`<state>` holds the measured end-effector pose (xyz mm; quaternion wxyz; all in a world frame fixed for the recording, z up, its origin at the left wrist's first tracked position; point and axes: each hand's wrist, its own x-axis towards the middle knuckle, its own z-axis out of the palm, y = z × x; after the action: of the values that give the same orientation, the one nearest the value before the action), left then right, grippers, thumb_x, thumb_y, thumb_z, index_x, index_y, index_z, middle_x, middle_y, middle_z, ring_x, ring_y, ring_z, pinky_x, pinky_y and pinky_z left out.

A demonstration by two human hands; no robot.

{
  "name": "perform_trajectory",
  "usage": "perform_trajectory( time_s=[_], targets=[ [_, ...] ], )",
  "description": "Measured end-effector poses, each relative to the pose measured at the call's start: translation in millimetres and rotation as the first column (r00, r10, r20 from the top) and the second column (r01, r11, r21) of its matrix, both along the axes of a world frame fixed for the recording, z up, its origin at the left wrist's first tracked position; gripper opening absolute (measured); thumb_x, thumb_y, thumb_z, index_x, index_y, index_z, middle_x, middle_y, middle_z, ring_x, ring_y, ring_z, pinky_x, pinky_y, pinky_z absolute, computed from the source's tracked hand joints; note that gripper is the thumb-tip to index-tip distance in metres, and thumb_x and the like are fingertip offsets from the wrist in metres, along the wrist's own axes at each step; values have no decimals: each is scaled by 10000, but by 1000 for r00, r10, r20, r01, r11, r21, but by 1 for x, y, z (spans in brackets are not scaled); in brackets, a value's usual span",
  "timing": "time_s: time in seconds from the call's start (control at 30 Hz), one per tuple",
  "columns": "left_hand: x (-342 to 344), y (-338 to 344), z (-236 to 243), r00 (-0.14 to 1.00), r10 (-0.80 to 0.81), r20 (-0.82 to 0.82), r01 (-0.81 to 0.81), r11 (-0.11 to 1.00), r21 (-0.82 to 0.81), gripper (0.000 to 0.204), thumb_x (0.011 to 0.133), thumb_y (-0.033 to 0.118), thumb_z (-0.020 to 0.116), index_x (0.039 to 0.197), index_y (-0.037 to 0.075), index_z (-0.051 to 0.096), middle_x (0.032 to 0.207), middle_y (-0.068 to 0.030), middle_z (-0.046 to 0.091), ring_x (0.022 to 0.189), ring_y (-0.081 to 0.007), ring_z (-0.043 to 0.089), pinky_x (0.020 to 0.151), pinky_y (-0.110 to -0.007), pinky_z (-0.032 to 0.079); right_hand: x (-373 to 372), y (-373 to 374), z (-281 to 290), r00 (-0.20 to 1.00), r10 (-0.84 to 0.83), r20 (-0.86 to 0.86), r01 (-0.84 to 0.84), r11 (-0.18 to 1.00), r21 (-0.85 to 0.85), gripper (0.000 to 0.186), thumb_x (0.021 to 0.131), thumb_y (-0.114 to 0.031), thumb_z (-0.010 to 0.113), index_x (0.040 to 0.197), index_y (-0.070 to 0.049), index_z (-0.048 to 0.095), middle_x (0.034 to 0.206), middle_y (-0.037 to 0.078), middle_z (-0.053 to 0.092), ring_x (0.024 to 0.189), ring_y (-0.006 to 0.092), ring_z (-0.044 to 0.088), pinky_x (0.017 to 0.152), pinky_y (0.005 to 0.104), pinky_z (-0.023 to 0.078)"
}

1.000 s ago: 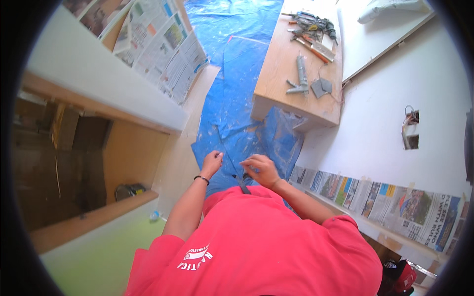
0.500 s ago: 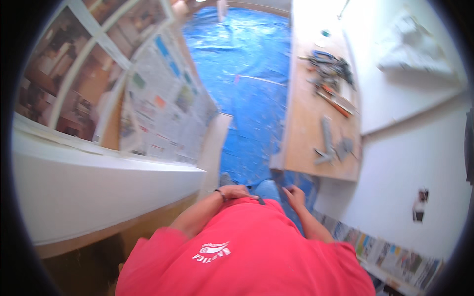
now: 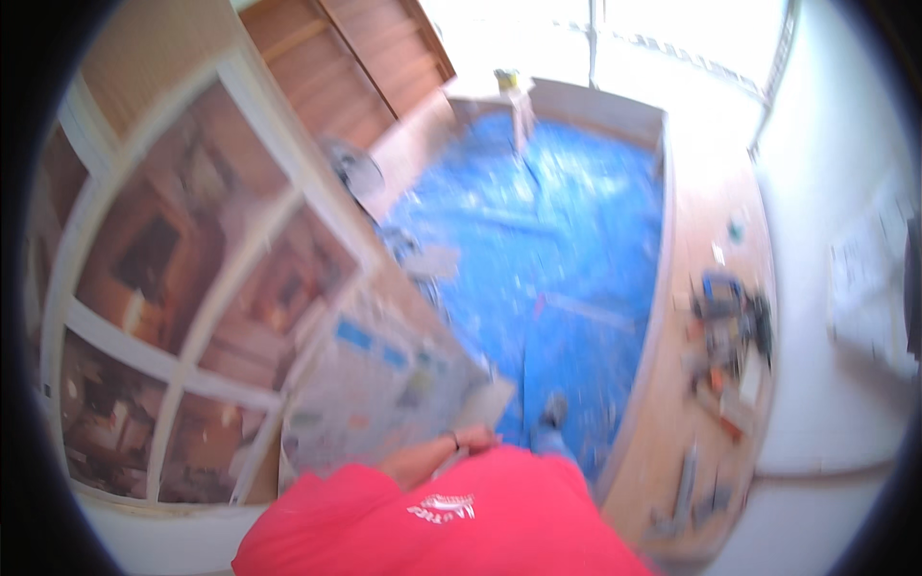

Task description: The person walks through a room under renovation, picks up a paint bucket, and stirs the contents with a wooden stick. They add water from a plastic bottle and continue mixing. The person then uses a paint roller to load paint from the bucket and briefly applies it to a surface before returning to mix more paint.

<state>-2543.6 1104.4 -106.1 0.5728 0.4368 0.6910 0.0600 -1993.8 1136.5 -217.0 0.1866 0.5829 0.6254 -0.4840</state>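
Observation:
My left hand [image 3: 475, 440] is close to the front of my waist, just above the hem of my red shirt [image 3: 451, 533], with a dark band round the wrist. Blur smears its fingers, and whether they hold anything does not show. My right hand is out of view. One of my shoes [image 3: 555, 411] rests on the blue plastic sheet [image 3: 586, 355] that covers the floor.
A long wooden worktop [image 3: 639, 432] runs along the right, bearing a heap of tools [image 3: 727, 322] and a grey metal tool [image 3: 685, 494]. Newspaper [image 3: 384, 384] covers a panel below the framed panes [image 3: 144, 259] at left. Ahead stands a low wooden edge [image 3: 595, 106].
The view has swung up and to the left, bringing in the room's far end and a wooden shelf unit. My right hand has left the picture; my left stays near my waist.

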Motion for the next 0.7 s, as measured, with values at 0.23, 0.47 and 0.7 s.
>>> perform_trajectory(
  time_s=[0.23, 0.47, 0.7],
  targets=[
    [-157, 122, -12, 866, 359, -348, -353, 932, 84, 450, 1007, 482, 657, 1133, 66, 773, 928, -57, 769, 776, -188, 725, 656, -347, 587, -293, 472, 55, 954, 292, -68, -250, 901, 354, 470, 931, -360, 725, 1276, -41, 726, 969, 133, 806, 937, 273, 790, 869, 411, 604],
    [-240, 241, -63, 629, 777, 4, -766, 621, -167, 443, 993, 459, 641, 1119, 58, 783, 976, -99, 791, 804, -216, 756, 698, -376, 602, -588, 749, 239, 796, 362, -485, -22, 818, 575, 333, 991, -274, 706, 1240, -53, 722, 870, 97, 815, 849, 217, 781, 809, 361, 587],
    [-412, 349, -99, 895, 395, -206, -434, 877, -207, 431, 988, 478, 636, 951, 68, 765, 874, -96, 778, 748, -237, 744, 652, -406, 588, -626, 837, 130, 889, 33, -457, 72, 975, 211, 305, 1016, -251, 691, 1224, -32, 727, 882, 99, 816, 803, 177, 766, 730, 332, 582]
  ],
)
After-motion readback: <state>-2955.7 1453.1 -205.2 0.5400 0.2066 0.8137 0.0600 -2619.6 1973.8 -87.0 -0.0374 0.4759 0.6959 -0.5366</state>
